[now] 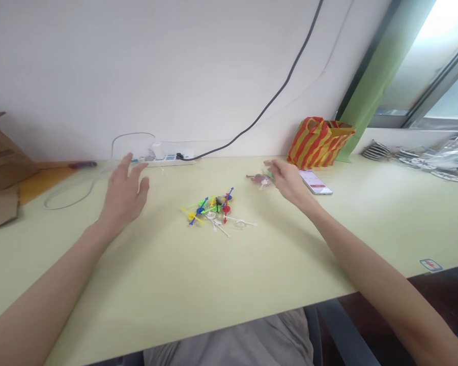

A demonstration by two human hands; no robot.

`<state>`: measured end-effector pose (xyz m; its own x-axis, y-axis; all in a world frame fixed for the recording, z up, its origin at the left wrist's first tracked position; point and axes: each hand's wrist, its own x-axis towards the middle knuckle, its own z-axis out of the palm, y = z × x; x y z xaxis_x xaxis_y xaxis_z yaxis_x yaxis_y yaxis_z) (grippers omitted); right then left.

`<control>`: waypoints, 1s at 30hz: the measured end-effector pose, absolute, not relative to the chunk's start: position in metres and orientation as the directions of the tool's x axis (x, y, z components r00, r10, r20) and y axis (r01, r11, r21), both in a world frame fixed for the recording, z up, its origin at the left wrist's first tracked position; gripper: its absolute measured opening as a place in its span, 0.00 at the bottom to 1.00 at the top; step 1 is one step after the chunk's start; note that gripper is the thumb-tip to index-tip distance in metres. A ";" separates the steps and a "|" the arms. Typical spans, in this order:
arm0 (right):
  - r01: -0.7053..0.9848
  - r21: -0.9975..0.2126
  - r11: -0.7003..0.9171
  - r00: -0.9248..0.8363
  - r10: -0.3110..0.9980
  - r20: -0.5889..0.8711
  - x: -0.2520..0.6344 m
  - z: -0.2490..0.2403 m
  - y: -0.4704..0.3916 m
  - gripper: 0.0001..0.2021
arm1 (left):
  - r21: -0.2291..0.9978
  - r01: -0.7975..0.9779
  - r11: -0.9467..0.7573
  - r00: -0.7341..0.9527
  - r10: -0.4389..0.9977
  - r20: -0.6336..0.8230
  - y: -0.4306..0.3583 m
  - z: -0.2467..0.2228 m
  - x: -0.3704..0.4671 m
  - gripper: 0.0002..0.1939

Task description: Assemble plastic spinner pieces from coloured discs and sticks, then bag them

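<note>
My left hand (124, 190) is raised above the left part of the table, fingers spread, with nothing in it. A loose pile of small plastic arrow spinners (200, 209) in blue, yellow, green, red, black and white lies on the table between my hands. Farther back on the right, my right hand (286, 179) has its fingers curled at a smaller bunch of spinners (260, 179) in red, white and green. It appears closed on part of that bunch. The fingertips are partly hidden and slightly blurred, so the exact grip does not show.
A phone (315, 182) lies right of my right hand, before a red-and-yellow striped bag (318, 145). A power strip (171, 160) with a black cable (267, 105) runs along the wall. A cardboard box (5, 152) stands left; black-and-white striped discs (420, 161) lie far right.
</note>
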<state>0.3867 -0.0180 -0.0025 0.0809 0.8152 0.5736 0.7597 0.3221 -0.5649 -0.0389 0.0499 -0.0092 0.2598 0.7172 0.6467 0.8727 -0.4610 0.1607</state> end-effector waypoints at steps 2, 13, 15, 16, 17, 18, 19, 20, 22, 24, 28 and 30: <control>0.615 -0.651 0.445 0.113 0.767 0.632 0.379 0.006 -0.023 0.19 | 0.241 0.799 -0.551 0.259 0.677 0.689 0.035 -0.004 -0.018 0.23; -0.122 -0.972 0.199 -0.070 0.975 0.209 0.355 0.022 -0.040 0.17 | 0.564 0.503 -0.655 0.493 0.754 0.435 -0.019 -0.021 0.054 0.35; -0.079 -0.987 0.138 -0.232 0.960 0.153 0.349 0.034 -0.037 0.16 | 0.619 0.474 -0.626 0.471 0.775 0.422 -0.020 -0.018 0.053 0.39; -0.044 -0.992 0.118 -0.320 0.939 0.126 0.345 0.042 -0.035 0.15 | 0.638 0.461 -0.617 0.467 0.780 0.417 -0.020 -0.017 0.053 0.40; -0.008 -0.994 0.108 -0.401 0.910 0.102 0.340 0.050 -0.031 0.15 | 0.652 0.451 -0.610 0.469 0.783 0.408 -0.020 -0.016 0.052 0.42; 0.024 -0.994 0.110 -0.472 0.878 0.085 0.334 0.058 -0.027 0.14 | 0.663 0.446 -0.600 0.473 0.788 0.394 -0.019 -0.016 0.052 0.43; 0.055 -0.992 0.116 -0.533 0.844 0.069 0.328 0.066 -0.022 0.13 | 0.677 0.445 -0.587 0.479 0.794 0.373 -0.018 -0.016 0.051 0.44; 0.087 -0.988 0.126 -0.580 0.813 0.053 0.321 0.074 -0.017 0.13 | 0.694 0.443 -0.568 0.483 0.803 0.349 -0.017 -0.017 0.051 0.45; 0.163 -0.975 0.153 -0.652 0.758 0.010 0.306 0.087 -0.007 0.11 | 0.732 0.433 -0.526 0.478 0.823 0.308 -0.016 -0.019 0.052 0.46; 0.233 -0.950 0.208 -0.707 0.707 -0.019 0.291 0.097 0.002 0.10 | 0.762 0.417 -0.496 0.454 0.840 0.298 -0.014 -0.021 0.053 0.42; 0.366 -0.849 0.381 -0.748 0.663 -0.025 0.264 0.108 0.011 0.09 | 0.781 0.407 -0.474 0.390 0.863 0.321 -0.011 -0.025 0.054 0.27; 0.445 -0.777 0.446 -0.725 0.689 -0.020 0.254 0.110 0.012 0.09 | 0.777 0.421 -0.468 0.350 0.874 0.337 -0.009 -0.028 0.054 0.23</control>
